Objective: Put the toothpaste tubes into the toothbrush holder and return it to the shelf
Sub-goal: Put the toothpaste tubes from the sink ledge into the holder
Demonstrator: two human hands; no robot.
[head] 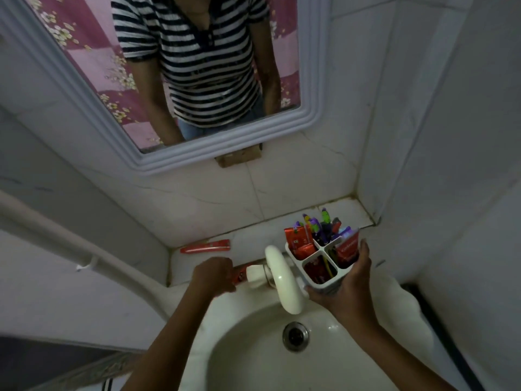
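Note:
A white toothbrush holder (310,256) with four compartments is held above the right side of the sink by my right hand (348,280), which is wrapped around it. Red toothpaste tubes and purple toothbrushes stick out of its compartments. My left hand (212,273) is closed on a red toothpaste tube (239,273) lying on the ledge just left of the tap. A second red toothpaste tube (205,246) lies flat on the tiled shelf (253,235) further back and to the left, apart from both hands.
A white curved tap (282,280) stands between my hands over the white sink (253,348) with its metal drain (295,335). A white-framed mirror (84,108) hangs above. Tiled walls close in on the right. A white pipe (84,258) runs along the left.

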